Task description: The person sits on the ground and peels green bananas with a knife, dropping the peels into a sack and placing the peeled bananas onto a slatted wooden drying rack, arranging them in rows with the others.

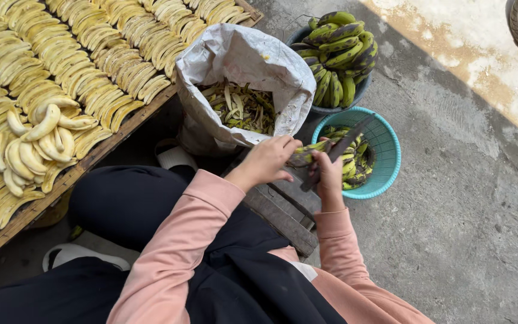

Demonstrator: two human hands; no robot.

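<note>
The left hand (266, 161) is curled around a green, dark-blotched banana (304, 157), gripping it near its end, while the right hand (329, 174) is closed on the handle of a long dark knife (338, 150) whose blade slants up and to the right over the basket; the blade seems to rest against the banana, though the contact point is hard to make out. Banana and hands sit just left of the turquoise basket, in front of the sack.

Across the far left runs a wooden drying rack (61, 186) covered with rows of peeled, pale yellow bananas (61, 54), with a loose heap of whole peeled bananas (34, 144) piled toward its near edge. Right of the rack stands an open white sack (241, 60), its mouth rolled down, holding strips of banana peel (241, 108). Far right of the sack, a dark tub (355, 96) is stacked high with unpeeled green bananas (340, 54). Near it, the turquoise plastic basket (388, 150) holds a few more green bananas. Under the hands lies a low stack of weathered wooden planks (283, 210). The person wears pink sleeves and dark clothing.
</note>
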